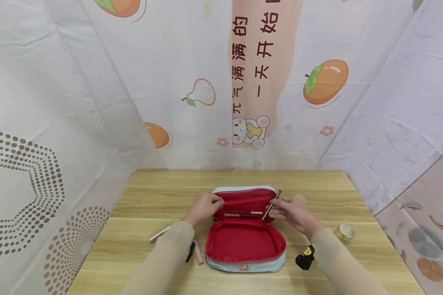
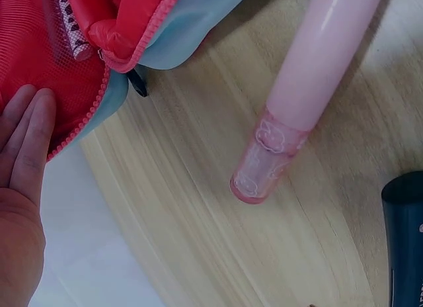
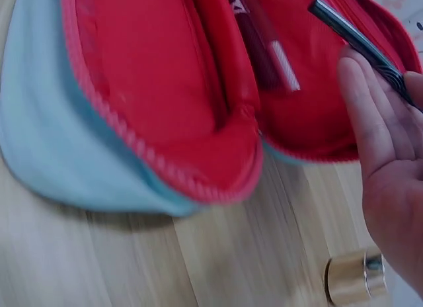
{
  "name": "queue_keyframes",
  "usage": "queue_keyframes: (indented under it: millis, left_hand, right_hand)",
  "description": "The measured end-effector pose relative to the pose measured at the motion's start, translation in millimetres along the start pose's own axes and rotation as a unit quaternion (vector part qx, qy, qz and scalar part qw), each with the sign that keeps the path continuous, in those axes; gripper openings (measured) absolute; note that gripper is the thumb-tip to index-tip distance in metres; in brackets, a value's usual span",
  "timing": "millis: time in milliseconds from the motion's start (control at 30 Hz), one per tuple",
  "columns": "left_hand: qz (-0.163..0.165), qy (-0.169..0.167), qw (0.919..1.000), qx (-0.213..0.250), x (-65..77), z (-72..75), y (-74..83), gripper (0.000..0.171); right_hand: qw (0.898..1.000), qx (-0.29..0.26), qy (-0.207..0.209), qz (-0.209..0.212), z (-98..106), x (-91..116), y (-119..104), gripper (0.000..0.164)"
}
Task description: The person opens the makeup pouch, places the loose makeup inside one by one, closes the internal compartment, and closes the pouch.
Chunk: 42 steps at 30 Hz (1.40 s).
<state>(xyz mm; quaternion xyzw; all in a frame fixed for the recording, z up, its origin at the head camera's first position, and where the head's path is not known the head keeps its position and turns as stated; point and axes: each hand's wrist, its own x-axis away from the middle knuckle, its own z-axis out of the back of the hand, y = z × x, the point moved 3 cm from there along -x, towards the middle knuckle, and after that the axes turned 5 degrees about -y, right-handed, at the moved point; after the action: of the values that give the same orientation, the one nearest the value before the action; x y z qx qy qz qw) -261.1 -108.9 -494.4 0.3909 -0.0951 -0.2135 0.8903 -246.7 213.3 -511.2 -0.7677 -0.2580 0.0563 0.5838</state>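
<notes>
A light blue cosmetic bag [image 1: 243, 266] with a red lining lies unzipped on the table, its lid raised at the back. My left hand [image 1: 203, 206] grips the lid's left edge, fingers laid on the red mesh inside; the thumb is hidden in the left wrist view. Between the thumb and fingers of my right hand [image 1: 293, 213] is a slim black pen [image 3: 360, 45], slanting in front of the lid's right side. Behind the mesh sits a tube with a patterned end [image 2: 76, 32]. The bag's lower compartment shows bare red lining.
Left of the bag lie a rose-gold tube [image 1: 159, 234], a pink tube [image 2: 310, 69] and a black tube [image 2: 404, 234]. To the right are a black item with a yellow patch [image 1: 305, 258], a gold-lidded jar [image 1: 344, 232] and a gold cylinder [image 3: 355, 278]. Patterned curtains surround the table.
</notes>
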Motion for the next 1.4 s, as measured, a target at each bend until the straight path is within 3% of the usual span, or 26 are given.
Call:
queue_keyframes:
  millis: [267, 500, 800, 1000, 1167, 1267, 1333, 1400]
  left_hand:
    - [0.01, -0.003, 0.9999, 0.002, -1.9, -2.9, 0.8, 0.022]
    - [0.011, -0.005, 0.9999, 0.004, -1.4, -4.3, 1.5, 0.022]
    - [0.012, -0.009, 0.9999, 0.007, 0.0, -3.4, 3.7, 0.022]
    - [0.019, -0.012, 0.9997, 0.007, 0.2, -3.4, 4.4, 0.023]
    - [0.018, -0.012, 0.9998, 0.003, 0.9, -3.8, 5.1, 0.023]
    - [0.017, -0.011, 0.9998, 0.004, 1.0, -3.9, 5.3, 0.023]
    - [0.013, -0.01, 0.9999, 0.005, 1.3, -3.6, 5.7, 0.022]
    - [0.012, -0.01, 0.9999, 0.006, 1.6, -3.1, 6.0, 0.022]
  right_hand:
    - [0.998, -0.041, 0.042, 0.035, -22, -12, -4, 0.024]
    - [0.985, -0.114, 0.116, 0.064, -40, -23, -4, 0.011]
    - [0.976, -0.111, 0.167, 0.079, -46, -26, -5, 0.013]
    - [0.969, -0.075, 0.209, 0.108, -45, -28, -7, 0.015]
    - [0.965, 0.003, 0.236, 0.11, -46, -28, -12, 0.03]
    - [0.955, 0.134, 0.246, 0.097, -48, -29, -17, 0.033]
    - [0.931, 0.249, 0.249, 0.098, -49, -30, -21, 0.031]
    - [0.884, 0.378, 0.248, 0.117, -52, -31, -26, 0.024]
